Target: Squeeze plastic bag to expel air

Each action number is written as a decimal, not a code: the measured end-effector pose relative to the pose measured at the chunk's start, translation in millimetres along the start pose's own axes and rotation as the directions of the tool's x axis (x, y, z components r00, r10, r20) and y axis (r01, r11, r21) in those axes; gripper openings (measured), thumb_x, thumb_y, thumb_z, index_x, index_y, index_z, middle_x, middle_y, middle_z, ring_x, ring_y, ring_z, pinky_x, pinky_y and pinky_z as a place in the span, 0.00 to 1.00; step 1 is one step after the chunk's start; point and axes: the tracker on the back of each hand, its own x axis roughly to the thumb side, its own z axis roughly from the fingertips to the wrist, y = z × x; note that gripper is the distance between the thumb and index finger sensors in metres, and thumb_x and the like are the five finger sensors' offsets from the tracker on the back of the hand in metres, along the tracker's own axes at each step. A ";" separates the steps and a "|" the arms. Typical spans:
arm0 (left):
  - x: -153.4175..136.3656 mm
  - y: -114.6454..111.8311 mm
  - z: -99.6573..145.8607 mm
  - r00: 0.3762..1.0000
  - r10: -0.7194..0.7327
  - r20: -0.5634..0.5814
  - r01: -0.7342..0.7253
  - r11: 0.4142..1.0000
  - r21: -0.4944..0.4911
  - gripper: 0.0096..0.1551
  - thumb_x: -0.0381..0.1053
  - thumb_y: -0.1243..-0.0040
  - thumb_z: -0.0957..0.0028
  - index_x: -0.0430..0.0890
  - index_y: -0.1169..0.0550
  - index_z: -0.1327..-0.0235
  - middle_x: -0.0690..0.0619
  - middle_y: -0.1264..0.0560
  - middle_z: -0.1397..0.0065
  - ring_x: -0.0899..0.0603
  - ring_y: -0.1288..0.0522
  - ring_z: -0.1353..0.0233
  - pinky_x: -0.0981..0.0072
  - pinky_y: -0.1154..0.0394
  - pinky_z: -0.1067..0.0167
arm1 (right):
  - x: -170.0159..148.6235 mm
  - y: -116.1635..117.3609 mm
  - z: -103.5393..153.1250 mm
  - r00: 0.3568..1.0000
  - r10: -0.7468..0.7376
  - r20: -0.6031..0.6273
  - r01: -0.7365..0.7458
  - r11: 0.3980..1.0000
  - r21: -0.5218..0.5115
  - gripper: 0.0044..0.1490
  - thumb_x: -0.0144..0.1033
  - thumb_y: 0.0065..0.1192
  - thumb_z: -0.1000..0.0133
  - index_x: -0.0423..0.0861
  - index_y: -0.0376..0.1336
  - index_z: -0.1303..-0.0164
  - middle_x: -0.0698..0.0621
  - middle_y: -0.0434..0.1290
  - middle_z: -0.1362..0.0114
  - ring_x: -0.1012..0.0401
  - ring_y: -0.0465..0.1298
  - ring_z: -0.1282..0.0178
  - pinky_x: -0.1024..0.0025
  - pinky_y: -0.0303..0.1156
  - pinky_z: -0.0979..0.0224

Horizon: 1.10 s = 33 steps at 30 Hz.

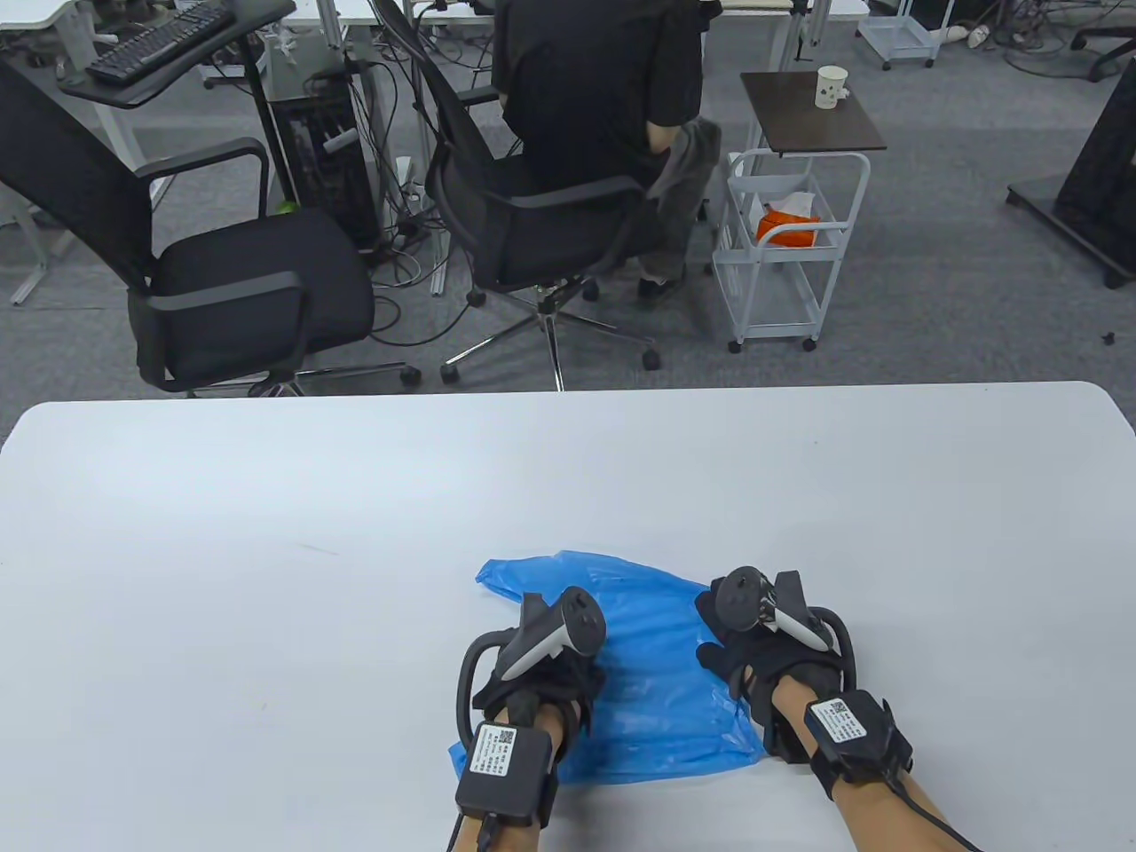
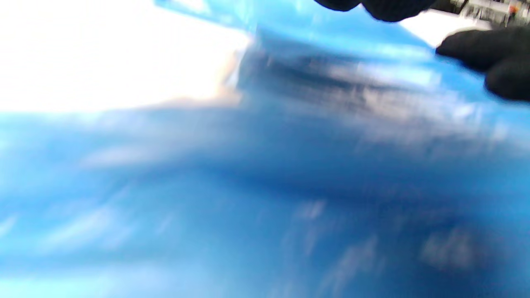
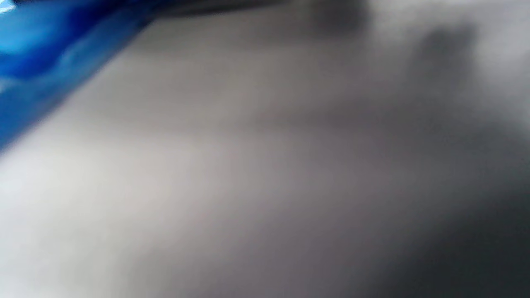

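A blue plastic bag lies flat and crumpled on the white table, near its front edge. My left hand rests on the bag's left part, palm down. My right hand rests on the bag's right edge with the thumb spread onto the plastic. The trackers hide most of both hands' fingers. In the left wrist view the blurred bag fills the frame, and gloved fingertips lie on it at the top right. The right wrist view is blurred, showing the table and a strip of the bag at the top left.
Beyond the table's far edge stand two black office chairs, one with a seated person, and a white cart.
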 end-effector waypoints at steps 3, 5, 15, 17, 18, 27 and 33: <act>19.1 11.1 -3.1 0.999 -0.041 0.013 0.040 0.998 0.052 0.40 0.61 0.54 0.56 0.66 0.51 0.28 0.63 0.60 0.19 0.45 0.63 0.15 0.38 0.57 0.21 | 0.6 0.6 0.3 1.000 0.011 -0.001 -0.011 1.000 0.002 0.44 0.64 0.45 0.53 0.73 0.33 0.31 0.69 0.26 0.18 0.66 0.28 0.14 0.51 0.30 0.14; 36.7 17.0 -12.7 0.996 -0.091 0.024 0.089 0.994 0.067 0.41 0.61 0.54 0.56 0.66 0.52 0.28 0.63 0.61 0.19 0.46 0.64 0.16 0.38 0.58 0.21 | 0.6 1.1 0.6 1.000 0.011 -0.002 -0.011 1.000 0.005 0.44 0.64 0.45 0.53 0.74 0.33 0.31 0.70 0.26 0.18 0.67 0.28 0.14 0.51 0.30 0.14; 88.1 -13.6 -74.0 0.998 -0.029 0.050 0.033 0.997 -0.075 0.41 0.62 0.56 0.57 0.69 0.54 0.30 0.64 0.65 0.21 0.46 0.69 0.17 0.36 0.62 0.22 | -6.1 1.2 -0.2 0.999 -0.045 0.009 0.044 0.999 0.022 0.43 0.65 0.48 0.53 0.77 0.35 0.32 0.73 0.27 0.19 0.69 0.27 0.14 0.54 0.28 0.15; 92.5 -25.2 -79.8 0.997 -0.040 0.060 0.047 0.992 -0.119 0.41 0.63 0.57 0.57 0.68 0.55 0.30 0.65 0.65 0.21 0.47 0.68 0.17 0.36 0.62 0.23 | -6.5 1.0 -0.1 0.999 -0.046 0.012 0.045 0.999 0.024 0.44 0.65 0.48 0.53 0.76 0.35 0.31 0.73 0.27 0.19 0.70 0.27 0.14 0.54 0.28 0.15; 90.8 -28.8 -81.6 0.998 -0.048 0.042 0.053 0.991 -0.124 0.40 0.63 0.60 0.57 0.68 0.57 0.31 0.65 0.65 0.22 0.48 0.68 0.17 0.37 0.63 0.23 | -6.7 1.0 -0.1 0.999 -0.047 0.013 0.047 0.999 0.025 0.44 0.65 0.48 0.53 0.77 0.35 0.32 0.73 0.27 0.19 0.69 0.27 0.14 0.54 0.28 0.15; 57.6 -22.5 -82.7 0.996 -0.065 -0.057 0.058 0.992 -0.110 0.42 0.70 0.59 0.61 0.73 0.58 0.33 0.69 0.66 0.22 0.50 0.69 0.17 0.35 0.69 0.26 | -6.7 0.8 0.6 0.999 -0.037 0.013 0.037 0.999 0.033 0.44 0.66 0.46 0.53 0.76 0.33 0.32 0.73 0.25 0.19 0.70 0.26 0.15 0.54 0.27 0.15; 19.0 -16.0 -78.5 0.989 -0.052 -0.136 0.039 0.994 -0.098 0.43 0.71 0.59 0.62 0.73 0.58 0.33 0.69 0.66 0.22 0.50 0.68 0.17 0.34 0.70 0.27 | -7.1 0.8 0.7 0.999 -0.037 0.011 0.036 0.999 0.034 0.44 0.66 0.46 0.53 0.77 0.33 0.32 0.74 0.25 0.19 0.70 0.26 0.15 0.54 0.27 0.14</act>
